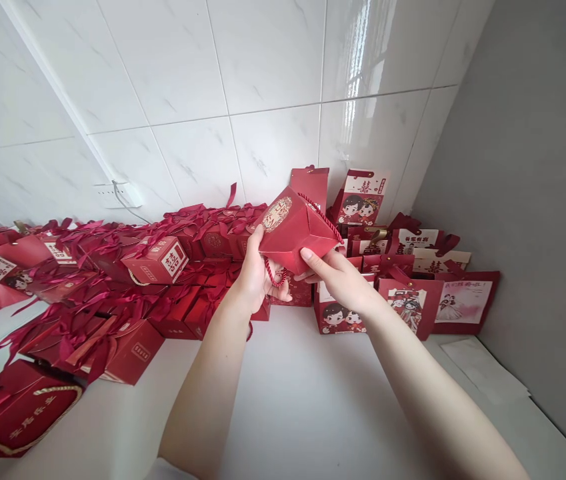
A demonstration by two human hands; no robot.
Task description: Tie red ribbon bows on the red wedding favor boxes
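Between my two hands, above the white tabletop (287, 387), is a red gift box (295, 230) with a gold round emblem on one face. It is tilted, and its folded end faces me. A twisted red cord handle (320, 217) runs along its upper right edge, and another loop hangs below by my left fingers. My left hand (257, 267) grips the box's left side, thumb along the edge. At the lower right my right hand (330, 270) presses its thumb on the folded flaps, with the other fingers behind. The box's far side is hidden.
Many red boxes with ribbon bows (127, 347) cover the left and back of the table. Upright printed gift boxes (360, 200) stand at the right. White paper sheets (485, 367) lie near the grey side wall (527, 167). A socket with a cable (117, 195) is on the tiled wall.
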